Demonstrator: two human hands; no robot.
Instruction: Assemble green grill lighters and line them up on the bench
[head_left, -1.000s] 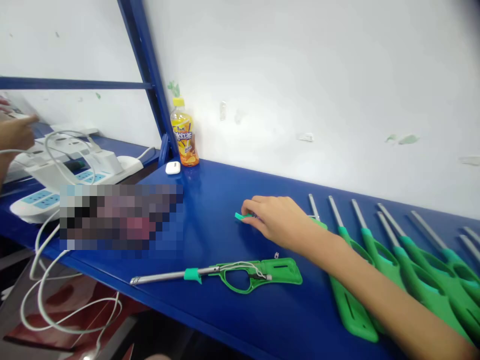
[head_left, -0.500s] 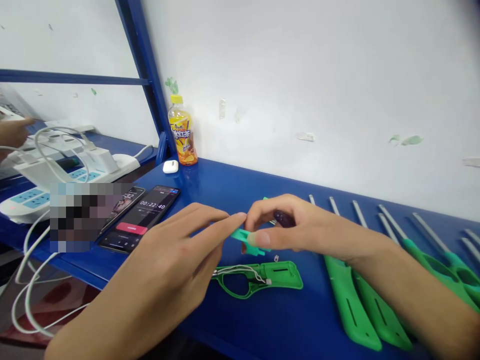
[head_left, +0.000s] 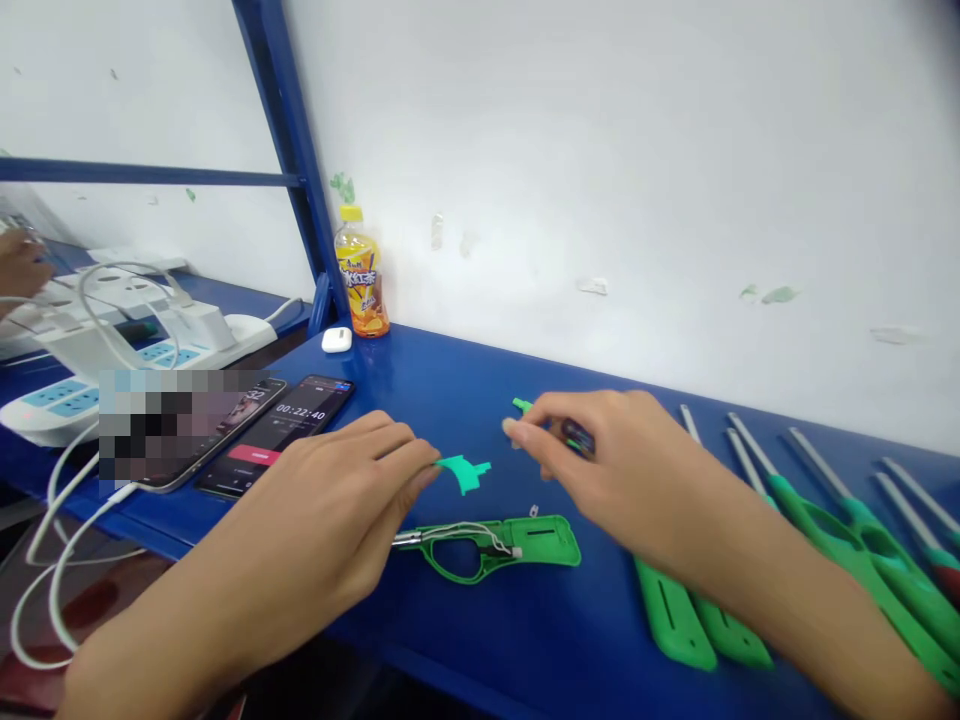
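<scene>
My left hand [head_left: 337, 510] pinches a small teal plastic trigger [head_left: 463, 474] by one end, its curved body pointing right. My right hand [head_left: 592, 435] is closed, thumb and forefinger together, around a slim tool with a dark rounded end [head_left: 576, 438]. A bright green tip [head_left: 521, 405] sticks out beyond these fingers; its kind is unclear. Below both hands lies an open green half-shell of a long-nosed lighter [head_left: 551, 545], with pale wires inside and a metal tube on its left. A tiny pale part [head_left: 534, 511] rests just above the shell.
Several green lighters [head_left: 675, 610] with metal tubes lie at right, partly under my right forearm. Two phones [head_left: 311, 405], a white earphone case [head_left: 337, 340] and a drink bottle [head_left: 362, 275] stand left. Power strips [head_left: 67, 395] with cables crowd the far left, near another person's hand [head_left: 21, 265].
My hands have moved apart. The teal trigger, earlier between both hands, is now in my left hand alone. My right hand has drawn away to the right with the dark-ended tool.
</scene>
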